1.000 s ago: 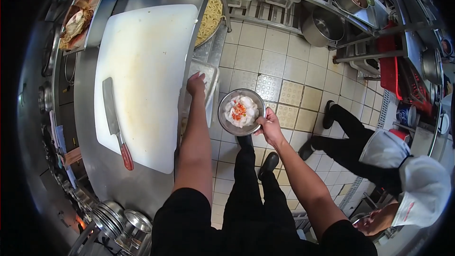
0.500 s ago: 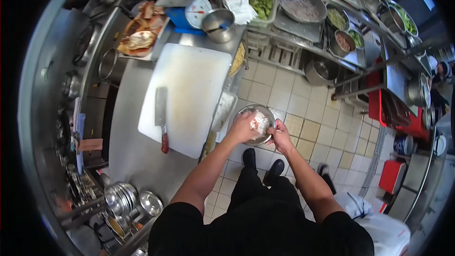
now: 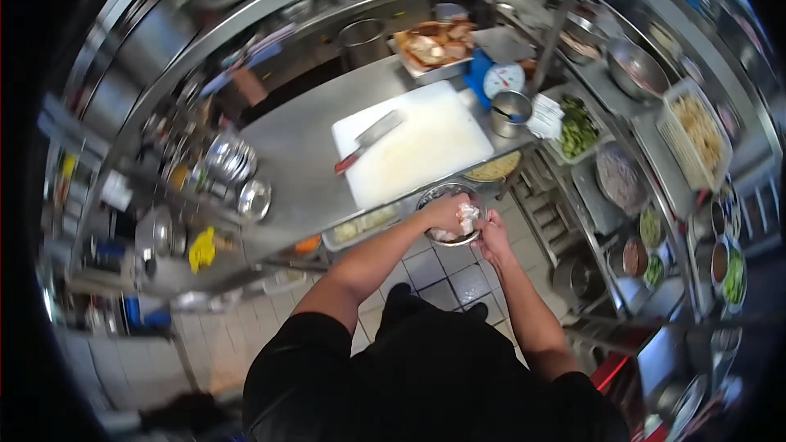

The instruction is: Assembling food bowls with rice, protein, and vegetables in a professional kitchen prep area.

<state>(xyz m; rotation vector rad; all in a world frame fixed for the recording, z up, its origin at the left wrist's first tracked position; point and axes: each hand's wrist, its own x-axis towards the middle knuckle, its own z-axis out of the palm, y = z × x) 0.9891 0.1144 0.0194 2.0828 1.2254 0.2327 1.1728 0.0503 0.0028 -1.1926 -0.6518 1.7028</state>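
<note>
A small round metal bowl (image 3: 442,194) hangs over the tiled floor just off the counter's front edge. It holds pale white and pink food (image 3: 467,216). My left hand (image 3: 444,213) is down in the bowl with its fingers closed on the food. My right hand (image 3: 494,241) grips the bowl's right rim and underside. The two hands touch over the bowl, and most of its inside is hidden by them.
On the steel counter (image 3: 303,155) lie a white cutting board (image 3: 426,147) and a red-handled knife (image 3: 368,140). Behind are a blue scale (image 3: 494,78), a metal cup (image 3: 512,111) and a food tray (image 3: 434,42). Stacked bowls (image 3: 229,160) stand left; containers of greens (image 3: 577,127) and noodles (image 3: 702,131) stand right.
My left hand left the tray at the counter edge and went into the bowl. The bowl stayed in my right hand. The view swung, so the counter now lies further off.
</note>
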